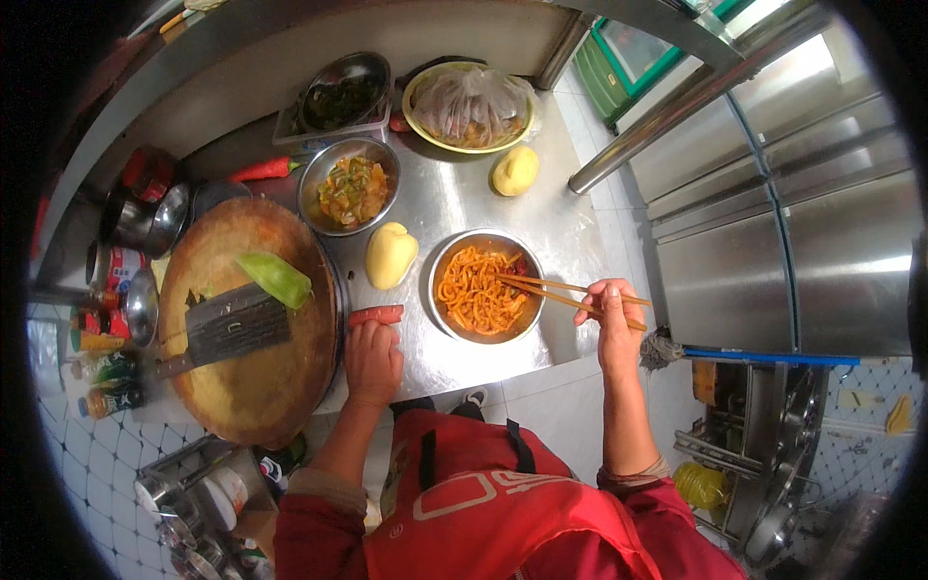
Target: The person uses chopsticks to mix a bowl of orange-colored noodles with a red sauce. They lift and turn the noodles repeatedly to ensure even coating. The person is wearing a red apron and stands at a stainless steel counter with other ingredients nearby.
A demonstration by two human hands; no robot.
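My right hand (616, 315) holds a pair of wooden chopsticks (573, 292), their tips in a steel bowl (433, 313) of noodles (478, 290) coated in reddish sauce. Dark red bits sit at the bowl's right side. On the steel table, my left hand (375, 362) rests palm down, its fingertips against a peeled carrot piece (377, 315). Whether those fingers grip it is hidden. Just beyond lies a peeled potato (391, 255). To the left, a cleaver (239, 326) and a green stem piece (275, 279) lie on a round wooden chopping block (239, 399).
Behind stand a steel bowl (304, 190) of cooked vegetables, a yellow-rimmed bowl (471, 150) with a plastic bag, and a second potato (516, 171). A red chili pepper (262, 170) lies near the block. Jars (109, 400) line the left; a metal post (652, 130) rises at right.
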